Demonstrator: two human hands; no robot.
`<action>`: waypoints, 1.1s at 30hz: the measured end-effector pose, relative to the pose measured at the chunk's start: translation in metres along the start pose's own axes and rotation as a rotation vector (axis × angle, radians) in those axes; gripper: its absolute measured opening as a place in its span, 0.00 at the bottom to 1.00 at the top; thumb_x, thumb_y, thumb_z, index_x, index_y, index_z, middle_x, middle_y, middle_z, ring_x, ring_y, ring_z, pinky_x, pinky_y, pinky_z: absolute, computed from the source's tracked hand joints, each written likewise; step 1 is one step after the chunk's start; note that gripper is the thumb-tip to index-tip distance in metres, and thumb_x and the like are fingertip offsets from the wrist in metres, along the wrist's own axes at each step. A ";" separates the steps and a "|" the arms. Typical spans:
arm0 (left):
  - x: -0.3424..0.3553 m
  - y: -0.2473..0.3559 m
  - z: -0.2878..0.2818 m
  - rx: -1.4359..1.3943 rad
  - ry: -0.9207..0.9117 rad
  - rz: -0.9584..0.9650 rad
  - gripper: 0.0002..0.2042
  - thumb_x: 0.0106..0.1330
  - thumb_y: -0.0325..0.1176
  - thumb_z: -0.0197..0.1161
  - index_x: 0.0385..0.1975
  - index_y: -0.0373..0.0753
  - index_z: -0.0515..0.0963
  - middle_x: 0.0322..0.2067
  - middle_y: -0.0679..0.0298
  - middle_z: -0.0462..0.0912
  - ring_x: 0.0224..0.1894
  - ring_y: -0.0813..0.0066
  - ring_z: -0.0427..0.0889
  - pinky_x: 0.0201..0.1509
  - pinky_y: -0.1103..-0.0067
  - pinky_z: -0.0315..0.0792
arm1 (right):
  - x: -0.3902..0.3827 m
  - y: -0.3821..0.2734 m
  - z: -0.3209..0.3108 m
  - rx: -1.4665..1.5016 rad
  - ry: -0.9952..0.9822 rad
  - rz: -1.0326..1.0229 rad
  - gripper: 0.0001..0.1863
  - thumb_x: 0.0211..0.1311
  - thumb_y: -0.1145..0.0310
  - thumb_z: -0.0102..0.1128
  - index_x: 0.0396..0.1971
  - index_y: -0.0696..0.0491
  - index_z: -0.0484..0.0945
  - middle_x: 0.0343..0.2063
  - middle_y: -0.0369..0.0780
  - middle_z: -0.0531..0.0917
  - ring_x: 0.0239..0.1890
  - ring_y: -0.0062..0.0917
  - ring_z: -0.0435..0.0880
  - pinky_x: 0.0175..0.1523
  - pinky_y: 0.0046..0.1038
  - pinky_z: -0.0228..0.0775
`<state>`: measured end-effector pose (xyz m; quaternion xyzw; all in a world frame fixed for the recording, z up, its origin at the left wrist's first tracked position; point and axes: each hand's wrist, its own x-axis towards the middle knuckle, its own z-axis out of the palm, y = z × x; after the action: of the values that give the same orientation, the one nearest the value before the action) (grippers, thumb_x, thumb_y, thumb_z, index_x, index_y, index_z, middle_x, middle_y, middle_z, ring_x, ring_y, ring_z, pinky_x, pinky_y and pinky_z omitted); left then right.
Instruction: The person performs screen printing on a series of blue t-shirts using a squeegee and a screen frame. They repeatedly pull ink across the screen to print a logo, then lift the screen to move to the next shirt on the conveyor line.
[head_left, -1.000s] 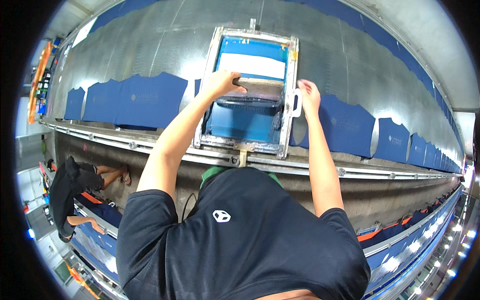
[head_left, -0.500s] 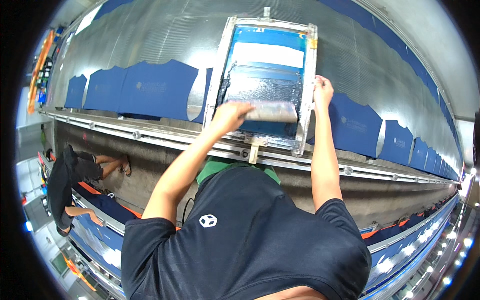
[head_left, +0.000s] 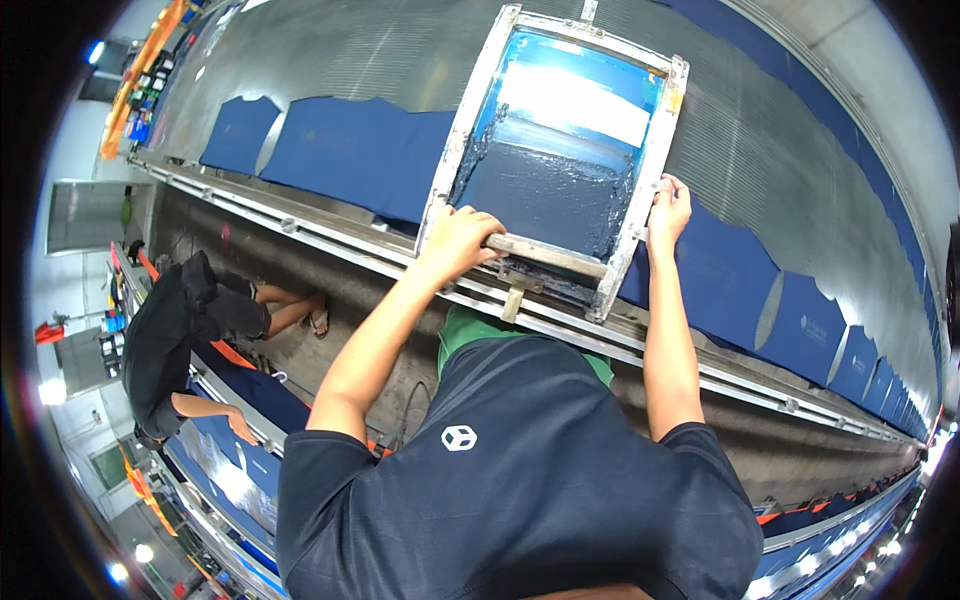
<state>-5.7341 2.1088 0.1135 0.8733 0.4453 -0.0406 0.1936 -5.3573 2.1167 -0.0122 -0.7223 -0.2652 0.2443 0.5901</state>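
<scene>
A screen-printing frame point(head_left: 655, 150) with whitish, ink-marked edges lies over the dark blue fabric pieces. Dark wet ink point(head_left: 550, 195) coats the near part of its blue mesh, thicker along the sides. My left hand point(head_left: 462, 243) is closed around the left end of a squeegee point(head_left: 550, 253), which lies across the frame's near end. Against the frame's right side, my right hand point(head_left: 668, 212) is closed, its fingers pinching the edge or a small fitting there. A short wooden piece point(head_left: 514, 303) sticks out from the frame's near edge, close to my body.
Dark blue fabric panels point(head_left: 350, 150) line the long grey table point(head_left: 330, 75) on both sides of the frame. A metal rail point(head_left: 330, 243) runs along its near edge. To the left, a person in black point(head_left: 165, 335) bends over another table across the aisle.
My left hand has drawn the squeegee toward me to the frame's near end, leaving the ink smoother behind it. My right hand stays at the frame's side. The whole view has tilted.
</scene>
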 end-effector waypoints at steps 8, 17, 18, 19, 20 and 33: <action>-0.024 -0.105 -0.022 0.059 -0.045 0.131 0.27 0.52 0.23 0.67 0.55 0.53 0.85 0.54 0.71 0.87 0.56 0.68 0.81 0.59 0.68 0.72 | -0.043 -0.011 0.089 -0.157 0.019 -0.053 0.12 0.77 0.63 0.59 0.48 0.53 0.84 0.35 0.37 0.88 0.36 0.20 0.84 0.43 0.27 0.76; 0.052 -0.130 -0.037 -0.123 0.195 0.171 0.21 0.55 0.26 0.69 0.50 0.54 0.88 0.46 0.65 0.90 0.49 0.59 0.86 0.55 0.63 0.79 | -0.027 0.001 0.082 -0.350 -0.165 0.111 0.14 0.71 0.66 0.61 0.54 0.50 0.84 0.48 0.48 0.87 0.53 0.36 0.86 0.60 0.37 0.76; 0.077 -0.131 -0.050 -0.113 0.115 0.136 0.20 0.57 0.30 0.71 0.51 0.53 0.88 0.46 0.63 0.90 0.50 0.57 0.87 0.55 0.63 0.79 | -0.027 -0.018 0.075 -0.614 -0.218 0.011 0.17 0.71 0.62 0.63 0.56 0.48 0.84 0.52 0.47 0.85 0.57 0.38 0.83 0.63 0.38 0.74; 0.100 -0.133 -0.063 -0.104 0.037 0.097 0.18 0.58 0.34 0.73 0.51 0.53 0.88 0.45 0.61 0.90 0.50 0.55 0.87 0.55 0.62 0.79 | -0.030 -0.050 0.069 -0.878 -0.274 -0.092 0.19 0.70 0.59 0.64 0.58 0.46 0.84 0.56 0.47 0.82 0.61 0.40 0.81 0.65 0.39 0.73; 0.126 -0.137 -0.070 -0.078 -0.007 0.098 0.19 0.59 0.36 0.74 0.52 0.53 0.87 0.45 0.58 0.90 0.51 0.54 0.87 0.55 0.62 0.80 | -0.027 -0.072 0.066 -0.836 -0.332 -0.180 0.22 0.71 0.55 0.62 0.60 0.46 0.83 0.60 0.47 0.79 0.64 0.40 0.77 0.67 0.40 0.71; 0.158 -0.146 -0.041 -0.016 -0.009 0.066 0.21 0.52 0.30 0.73 0.48 0.54 0.89 0.43 0.62 0.90 0.51 0.56 0.87 0.55 0.62 0.79 | -0.063 -0.070 0.128 -0.744 -0.462 -0.452 0.18 0.44 0.74 0.79 0.40 0.54 0.89 0.39 0.44 0.87 0.48 0.41 0.85 0.57 0.39 0.77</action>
<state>-5.7591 2.3220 0.0686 0.8856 0.4158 -0.0345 0.2039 -5.4957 2.1781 0.0358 -0.7355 -0.6084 0.1526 0.2563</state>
